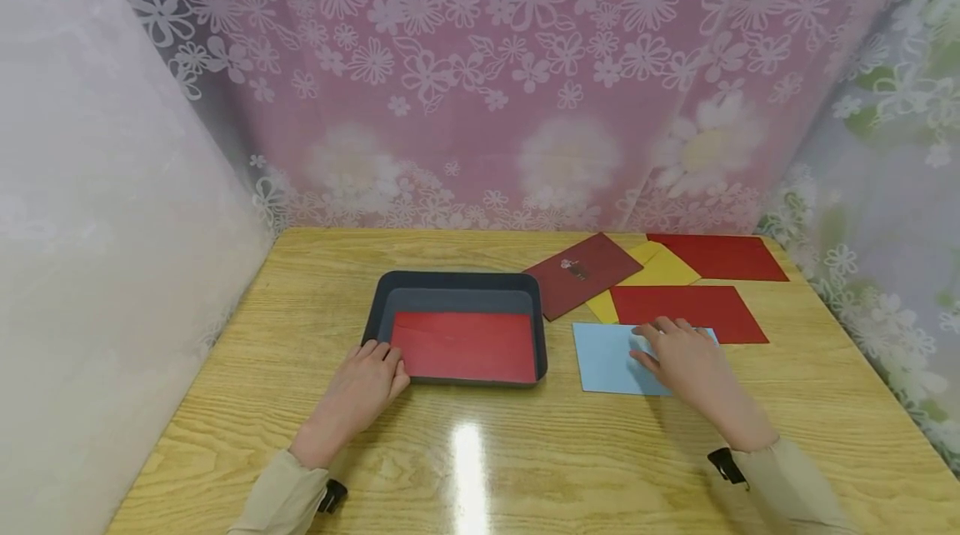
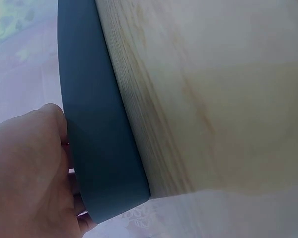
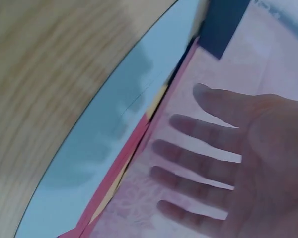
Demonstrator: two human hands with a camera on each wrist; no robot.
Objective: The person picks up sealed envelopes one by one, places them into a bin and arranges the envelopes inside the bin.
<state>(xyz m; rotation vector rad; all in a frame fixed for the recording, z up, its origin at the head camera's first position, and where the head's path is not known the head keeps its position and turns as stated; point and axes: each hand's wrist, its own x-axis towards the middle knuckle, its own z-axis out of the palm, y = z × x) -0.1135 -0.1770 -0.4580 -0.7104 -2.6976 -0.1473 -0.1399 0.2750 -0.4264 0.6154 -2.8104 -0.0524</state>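
Note:
A dark grey rectangular tray (image 1: 457, 280) sits left of the table's middle, with a red envelope-like sheet (image 1: 465, 345) lying inside it. My left hand (image 1: 365, 377) grips the tray's near left corner; in the left wrist view its fingers bend over the rim beside the tray's outer wall (image 2: 102, 114). To the right, a light blue envelope-like sheet (image 1: 611, 360) lies flat on the table. Above it hovers my right hand (image 1: 690, 364), fingers apart and holding nothing. The right wrist view shows a gap between those fingers and the blue sheet, with the hand's shadow on it.
Behind the blue sheet, several envelopes overlap: a dark red one (image 1: 585, 277) with a small emblem, a yellow one (image 1: 671, 264), a red one (image 1: 697, 310) and another red one (image 1: 738, 258) at the back. Floral curtains (image 1: 480, 102) surround the wooden table (image 1: 525, 452).

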